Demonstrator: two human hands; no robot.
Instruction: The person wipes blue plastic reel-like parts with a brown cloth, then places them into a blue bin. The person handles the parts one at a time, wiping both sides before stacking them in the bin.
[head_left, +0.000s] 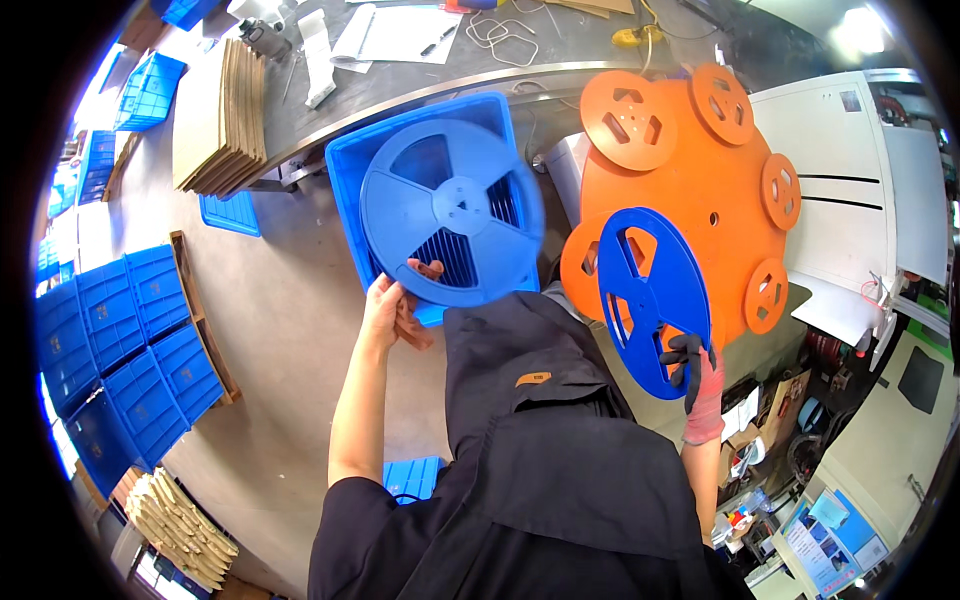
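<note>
Over a grey floor (pixel 290 310) beside a cluttered tabletop (pixel 420 80), the left hand (pixel 392 312) grips a blue reel (pixel 452 212) above a blue crate (pixel 345 175), while the gloved right hand (pixel 698 378) clasps another reel (pixel 652 300) against an orange turntable (pixel 690 190).

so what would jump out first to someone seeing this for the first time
Probably the two big blue reels: the bare left hand holds a blue reel over a blue crate at centre, while the gloved right hand grips a darker blue reel by its lower rim. Behind that one, the large orange disc with smaller orange hubs fills the upper right.
</note>
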